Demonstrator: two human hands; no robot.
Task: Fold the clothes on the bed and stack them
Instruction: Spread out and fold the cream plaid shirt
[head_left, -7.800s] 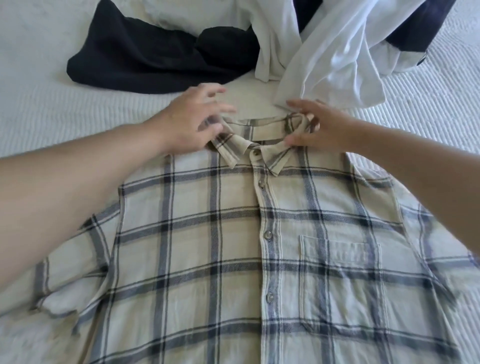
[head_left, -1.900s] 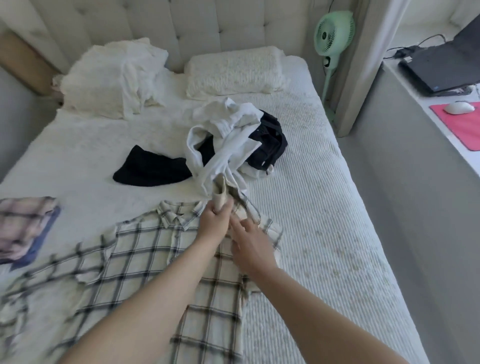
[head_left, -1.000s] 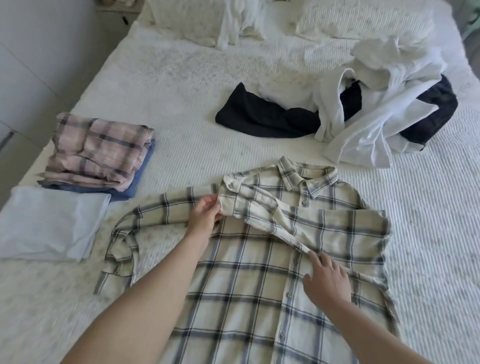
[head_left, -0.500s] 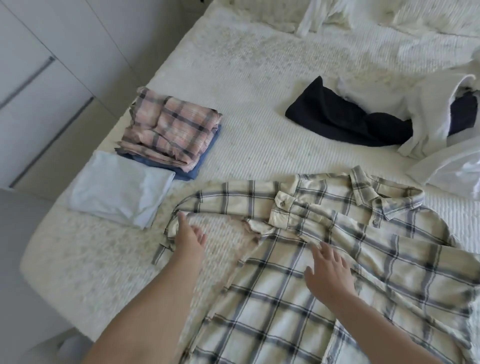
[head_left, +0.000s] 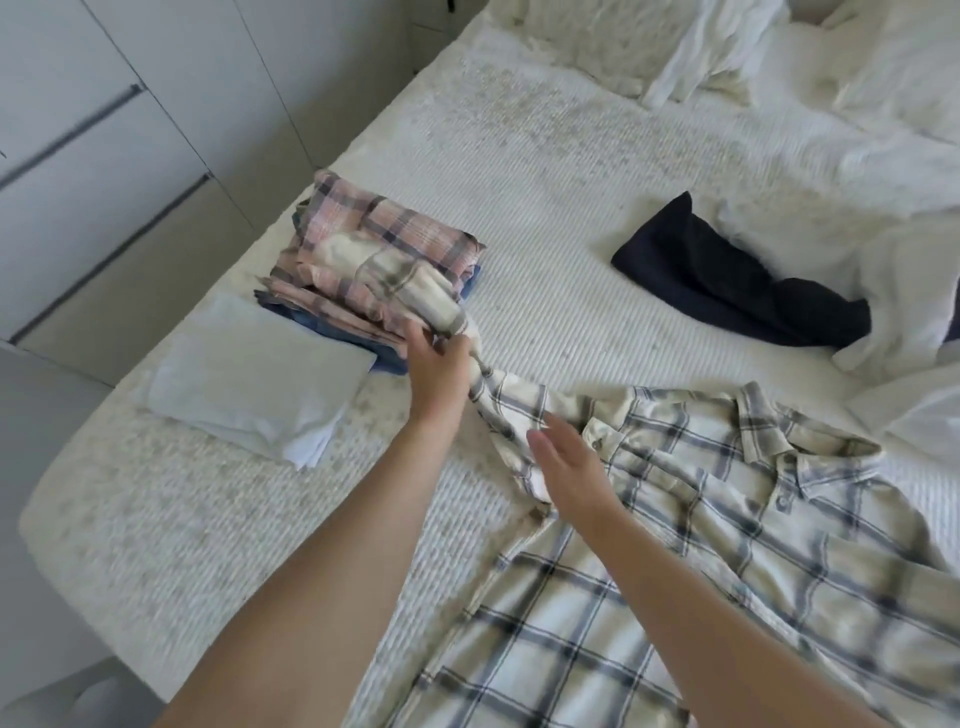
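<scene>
The plaid shirt (head_left: 727, 545) is spread face up on the near right of the bed (head_left: 545, 171). Its left sleeve (head_left: 415, 291) is gripped by the left hand (head_left: 439, 364) and stretched out leftward over the folded pink plaid stack (head_left: 384, 244), probably to straighten it for folding inward. The right hand (head_left: 571, 467), fingers straight, is laid at the shoulder, seemingly to anchor the shirt.

Both our forearms reach forward, bare. Left hand (head_left: 436, 364) is extended furthest, back of hand up, fingers gripping the shirt sleeve (head_left: 415, 291) at its fingertips. Right hand (head_left: 569, 467) sits nearer and to the right of the left, palm down, fingers straight and together, resting flat on fabric.
</scene>
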